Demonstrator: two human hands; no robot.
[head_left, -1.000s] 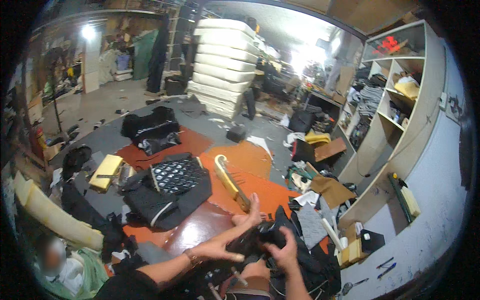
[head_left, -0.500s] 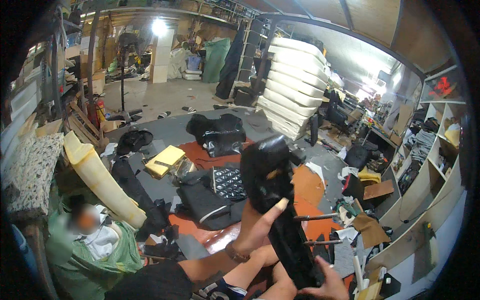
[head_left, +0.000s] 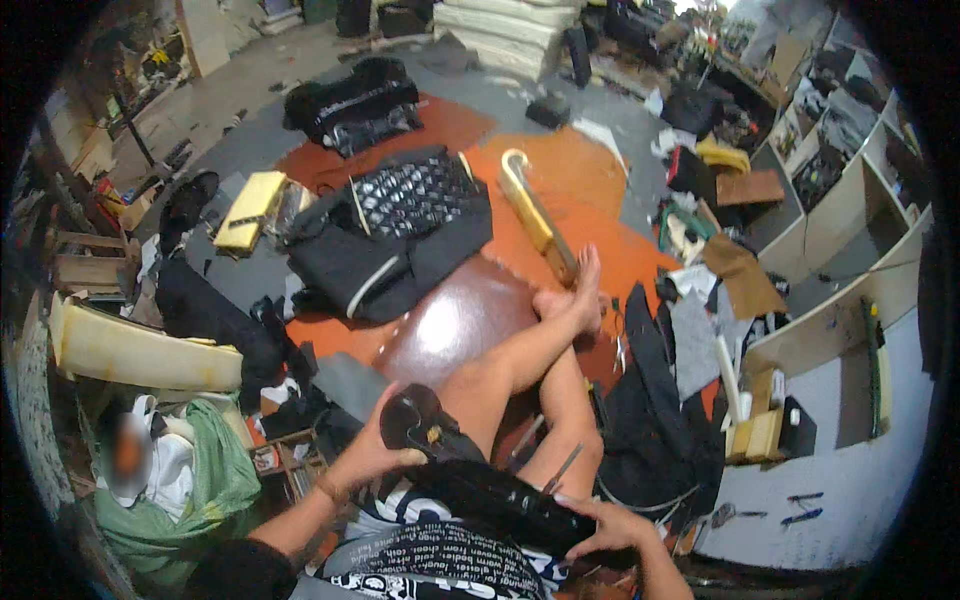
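A long black headrest (head_left: pixel 500 492) with a rounded end and two thin metal rods (head_left: pixel 566 468) lies across my lap, close to my body. My left hand (head_left: pixel 385 448) is closed round its rounded left end, thumb on top. With fingers and thumb, my right hand (head_left: pixel 612 528) grips the other end. The rods point away from me, over my bare legs. Beyond my feet lies a curved yellow foam piece (head_left: pixel 538 222) on an orange sheet (head_left: pixel 600 185).
Folded black covers (head_left: pixel 380 270) with a quilted panel lie ahead, near yellow foam blocks (head_left: pixel 250 210). At left stand a long cream foam piece (head_left: pixel 150 348) and a green sack (head_left: pixel 215 470). White shelving (head_left: pixel 800 250) and scattered scraps are at right; scissors (head_left: pixel 621 345) lie by my feet.
The headrest has come down from raised and upright to lying across my lap, held in both hands. My view has tilted down, showing the yellow foam piece previously hidden behind it.
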